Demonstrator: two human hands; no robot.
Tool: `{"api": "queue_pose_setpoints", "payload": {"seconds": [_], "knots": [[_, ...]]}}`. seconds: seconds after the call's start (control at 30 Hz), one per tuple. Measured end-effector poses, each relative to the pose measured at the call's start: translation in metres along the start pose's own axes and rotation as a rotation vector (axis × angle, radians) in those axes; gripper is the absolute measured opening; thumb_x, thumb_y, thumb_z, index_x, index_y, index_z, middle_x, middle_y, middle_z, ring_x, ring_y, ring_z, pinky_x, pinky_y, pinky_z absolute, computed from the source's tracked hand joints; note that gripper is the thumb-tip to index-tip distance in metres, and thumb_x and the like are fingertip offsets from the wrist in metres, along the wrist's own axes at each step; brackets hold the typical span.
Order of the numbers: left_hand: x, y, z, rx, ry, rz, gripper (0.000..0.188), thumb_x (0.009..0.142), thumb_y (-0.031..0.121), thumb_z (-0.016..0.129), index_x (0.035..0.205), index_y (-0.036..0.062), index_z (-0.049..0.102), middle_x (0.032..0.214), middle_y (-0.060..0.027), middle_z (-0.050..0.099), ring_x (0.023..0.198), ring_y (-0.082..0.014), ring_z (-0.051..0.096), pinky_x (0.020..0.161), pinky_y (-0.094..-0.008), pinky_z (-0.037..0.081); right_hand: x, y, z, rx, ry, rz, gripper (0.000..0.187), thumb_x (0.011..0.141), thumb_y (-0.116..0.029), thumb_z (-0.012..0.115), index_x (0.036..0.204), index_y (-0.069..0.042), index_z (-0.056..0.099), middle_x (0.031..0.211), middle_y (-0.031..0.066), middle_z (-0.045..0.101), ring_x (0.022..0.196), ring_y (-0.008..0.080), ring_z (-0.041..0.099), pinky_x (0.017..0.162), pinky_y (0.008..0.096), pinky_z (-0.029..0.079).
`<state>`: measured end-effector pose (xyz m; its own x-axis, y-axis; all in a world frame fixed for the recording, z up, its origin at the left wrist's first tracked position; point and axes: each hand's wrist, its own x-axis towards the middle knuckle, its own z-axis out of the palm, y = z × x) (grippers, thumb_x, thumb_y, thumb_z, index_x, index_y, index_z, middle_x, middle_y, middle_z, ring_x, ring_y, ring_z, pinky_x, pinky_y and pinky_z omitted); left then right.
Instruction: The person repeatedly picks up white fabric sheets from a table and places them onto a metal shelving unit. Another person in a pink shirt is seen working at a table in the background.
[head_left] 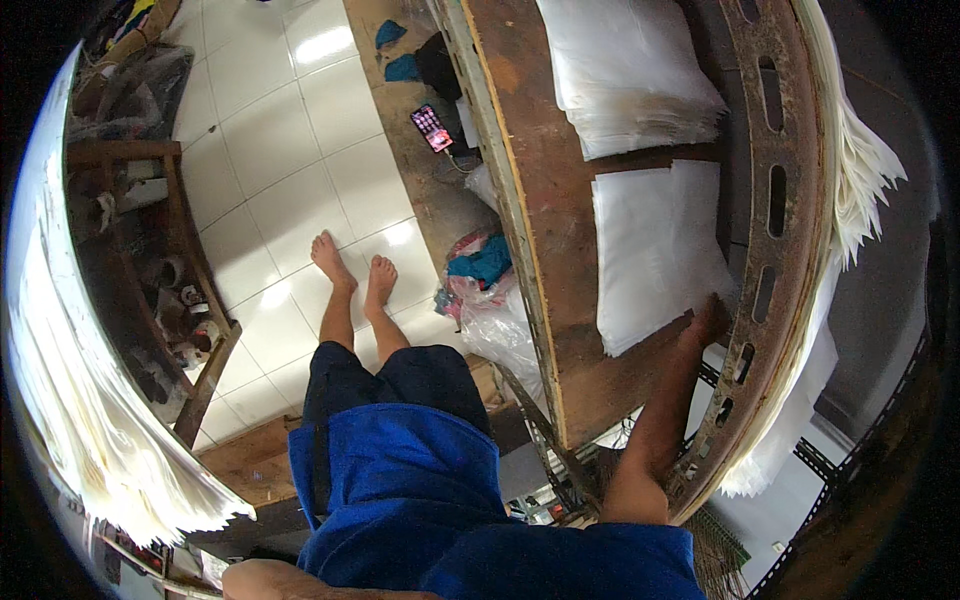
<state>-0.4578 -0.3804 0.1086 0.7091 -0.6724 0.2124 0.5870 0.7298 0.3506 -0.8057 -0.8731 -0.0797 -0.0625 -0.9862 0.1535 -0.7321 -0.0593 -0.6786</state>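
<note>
My right hand (708, 320) reaches onto the wooden shelf at the right. It touches the near right corner of a low stack of white sheets (655, 255). The hand is in shadow and its fingers are mostly hidden, so I cannot make out whether they grip the sheets. Just beyond this stack lies a thicker pile of white sheets (640, 80) with uneven edges. Only part of my left arm shows at the lower edge; the left hand is out of the picture.
A slotted metal rail (765, 190) runs along the shelf's right side, with more white sheets (855, 160) past it. Another white stack (90, 420) hangs at far left. A lit phone (432, 128) and a clear plastic bag (500, 325) lie left of the wooden shelf (565, 370).
</note>
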Motion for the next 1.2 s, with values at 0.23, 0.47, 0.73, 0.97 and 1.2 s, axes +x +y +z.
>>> {"api": "queue_pose_setpoints", "payload": {"seconds": [0.23, 0.47, 0.73, 0.97, 1.2], "knots": [[0.009, 0.012, -0.007, 0.135, -0.107, -0.260, 0.032, 0.090, 0.019, 0.057, 0.110, -0.0061, 0.055, 0.099, -0.0320, 0.062, 0.091, -0.0461, 0.062, 0.076, -0.0498, 0.048, 0.019, 0.020, -0.004, -0.358, -0.026, -0.143, 0.042, 0.087, -0.029, 0.056, 0.097, 0.011, 0.063, 0.095, 0.0224, 0.066, 0.081, 0.0331, 0.063, 0.075, 0.0453, 0.049], [0.017, 0.006, 0.012, 0.428, 0.028, -0.037, 0.032, 0.093, 0.024, 0.051, 0.098, -0.0056, 0.061, 0.089, -0.0245, 0.067, 0.082, -0.0400, 0.065, 0.073, -0.0471, 0.048, 0.044, 0.060, -0.011, -0.499, -0.111, -0.118, 0.038, 0.092, -0.027, 0.051, 0.108, 0.007, 0.059, 0.111, 0.0216, 0.060, 0.094, 0.0310, 0.060, 0.081, 0.0408, 0.047], [0.012, 0.033, -0.007, 0.923, -0.246, -0.055, 0.026, 0.090, 0.018, 0.053, 0.091, -0.0055, 0.065, 0.077, -0.0155, 0.068, 0.068, -0.0264, 0.065, 0.074, -0.0373, 0.052, -0.084, -0.040, 0.032, -0.237, 0.104, -0.098, 0.034, 0.094, -0.023, 0.050, 0.117, 0.003, 0.053, 0.118, 0.0166, 0.055, 0.099, 0.0242, 0.056, 0.081, 0.0350, 0.045], [0.003, 0.097, -0.017, 1.666, -0.006, -0.011, 0.023, 0.077, 0.004, 0.066, 0.099, -0.0003, 0.065, 0.066, -0.0084, 0.059, 0.061, -0.0240, 0.058, 0.063, -0.0347, 0.048, -0.248, -0.183, 0.118, 0.408, -0.527, -0.149, 0.023, 0.093, -0.012, 0.052, 0.112, 0.001, 0.052, 0.102, 0.0085, 0.054, 0.089, 0.0147, 0.053, 0.076, 0.0251, 0.044], [-0.029, 0.203, -0.021, 2.195, 0.382, 0.051, 0.030, 0.080, 0.013, 0.064, 0.109, 0.0042, 0.060, 0.085, -0.0085, 0.059, 0.074, -0.0252, 0.059, 0.070, -0.0346, 0.046, -0.386, -0.289, 0.178, 0.422, -1.249, -0.525, 0.018, 0.089, -0.009, 0.057, 0.104, 0.000, 0.057, 0.088, 0.0043, 0.059, 0.077, 0.0114, 0.056, 0.069, 0.0258, 0.046]]}}
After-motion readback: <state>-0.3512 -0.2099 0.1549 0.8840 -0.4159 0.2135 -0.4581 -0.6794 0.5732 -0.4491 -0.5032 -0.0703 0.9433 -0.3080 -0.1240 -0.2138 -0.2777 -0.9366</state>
